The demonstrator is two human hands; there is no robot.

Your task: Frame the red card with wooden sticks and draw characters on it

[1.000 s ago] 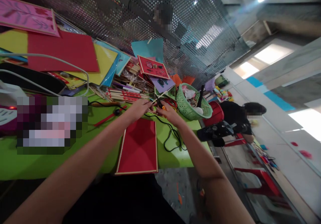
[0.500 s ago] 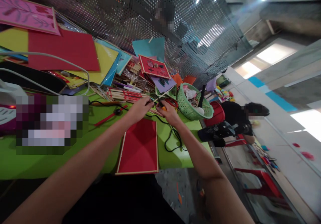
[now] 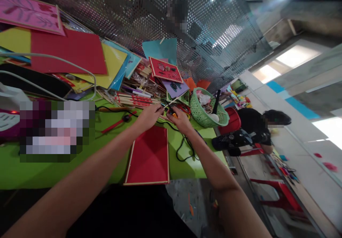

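Note:
My left hand [image 3: 150, 117] is closed on a thin pale wooden stick [image 3: 171, 103], which slants up to the right past the fingertips. Close beside it, my right hand [image 3: 181, 120] grips pliers [image 3: 175, 115] with orange on the handles and dark jaws. The jaws meet or nearly meet the stick; the exact contact is too small to tell. Below both hands a red board [image 3: 149, 156] edged with pale wooden strips lies at the front of the green table [image 3: 107, 168].
A green basket [image 3: 199, 115] of odds and ends stands right of my hands. Bundled sticks [image 3: 133, 101] and coloured cards [image 3: 71, 51] are heaped behind. A black cord [image 3: 184, 158] coils at right. Another person [image 3: 252, 127] sits beyond the table's right end.
The pliers and my right hand have shifted slightly, and the stick now points more steadily up to the right. My left hand stays closed on it. The view has drifted slightly.

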